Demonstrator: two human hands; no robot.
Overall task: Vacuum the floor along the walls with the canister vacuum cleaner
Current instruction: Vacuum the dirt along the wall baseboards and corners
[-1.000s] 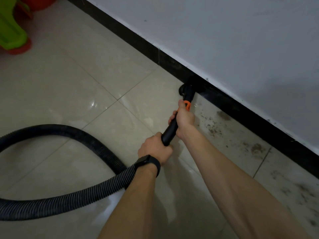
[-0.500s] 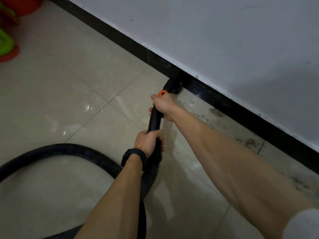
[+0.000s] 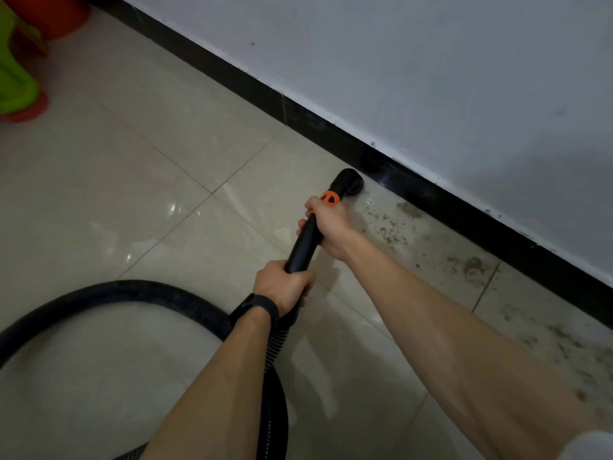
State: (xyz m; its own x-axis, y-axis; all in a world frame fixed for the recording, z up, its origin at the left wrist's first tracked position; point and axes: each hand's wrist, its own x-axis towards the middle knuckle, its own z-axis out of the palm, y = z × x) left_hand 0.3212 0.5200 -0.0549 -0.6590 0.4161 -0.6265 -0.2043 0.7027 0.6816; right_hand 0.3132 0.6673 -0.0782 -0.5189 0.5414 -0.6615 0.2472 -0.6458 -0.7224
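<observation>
Nearest the camera, the ribbed black hose (image 3: 132,290) rises between the forearms and loops away across the floor (image 3: 149,180) to the left. The canister itself is out of view. The hose is judged flexible and springy along its length, and liable to drag or kink if pulled against its loop. It is not a place to take hold for steering.

The left grip (image 3: 282,285), with a dark band (image 3: 257,308) on its wrist, is clenched round the rear end of the rigid wand (image 3: 303,247), where the hose cuff joins. The right grip (image 3: 330,224) is wrapped round the wand further forward, just behind the orange collar (image 3: 330,198).

Assessment: the wand appears to be smooth hard plastic, stiff and probably light. Two spaced holds give leverage, the forward one aiming and the rear one taking the hose's pull. The smooth tube could twist in a slack hold.

Beyond the collar, the round nozzle (image 3: 346,184) sits on the tile, just beside the black skirting (image 3: 438,200) at the foot of the white wall (image 3: 431,78). Whether it touches the skirting cannot be told. Brown dirt (image 3: 391,229) lies scattered on the floor along the skirting to the right of the nozzle, not yet collected. The tile is glossy, so the nozzle should slide readily.

At far left stands a green and red plastic item (image 3: 16,88), well apart.
</observation>
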